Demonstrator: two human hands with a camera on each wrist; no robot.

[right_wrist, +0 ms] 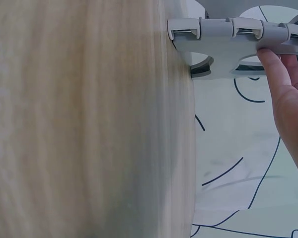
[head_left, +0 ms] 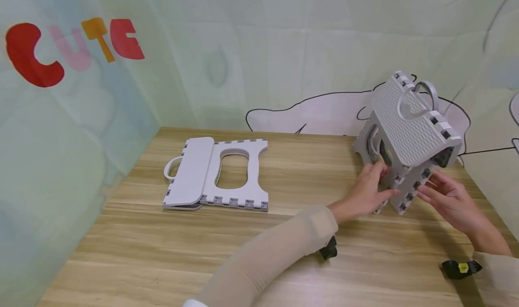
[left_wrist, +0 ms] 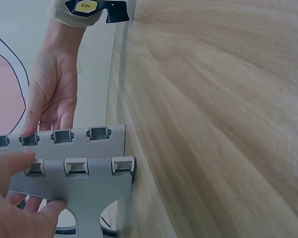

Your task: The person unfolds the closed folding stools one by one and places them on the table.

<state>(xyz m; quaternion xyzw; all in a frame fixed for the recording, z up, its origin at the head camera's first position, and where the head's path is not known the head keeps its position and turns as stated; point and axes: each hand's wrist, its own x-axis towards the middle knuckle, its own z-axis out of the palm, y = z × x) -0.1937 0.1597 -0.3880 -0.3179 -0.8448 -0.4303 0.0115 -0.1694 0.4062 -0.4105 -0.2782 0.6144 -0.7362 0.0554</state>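
Observation:
A grey folding stool (head_left: 409,126) stands partly unfolded at the right of the table, its textured seat sloping and a handle loop on top. My left hand (head_left: 366,190) grips the edge of its near leg panel, thumb on the hinged edge and fingers inside the opening. In the left wrist view that hand (left_wrist: 15,198) holds the nearer of two leg panels (left_wrist: 89,183). My right hand (head_left: 454,201) holds the other panel's edge from the right side; in the right wrist view its fingers (right_wrist: 273,69) touch the panel (right_wrist: 218,44), partly out of frame.
A second stool (head_left: 190,171), white and folded flat, lies on the left half of the wooden table (head_left: 162,253). Behind the table hangs a printed cloth (head_left: 263,63) with coloured letters and black outlines. Each wrist carries a black strap.

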